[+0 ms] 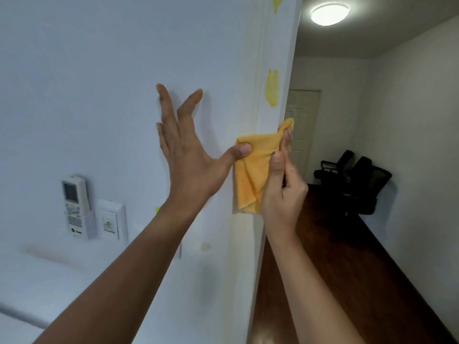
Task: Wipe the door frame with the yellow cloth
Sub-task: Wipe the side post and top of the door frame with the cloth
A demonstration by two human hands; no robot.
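The right hand (283, 187) is curled around the yellow cloth (253, 167), pinching it between thumb and fingers and pressing it against the white door frame (269, 145), with one corner of cloth poking up past the frame's edge. The left hand (183, 155) is spread wide, fingers fanned against the white wall (99, 83), grasping nothing; its thumb tip touches the cloth's left edge. Two yellow smears show on the frame above the cloth, the nearer one (272, 88) just over it. Lower left on the wall hang one remote control (74, 207) in a holder and one light switch (110, 223) beside it. Through the doorway stand two black office chairs (360, 184) and one lit ceiling lamp (329, 13).
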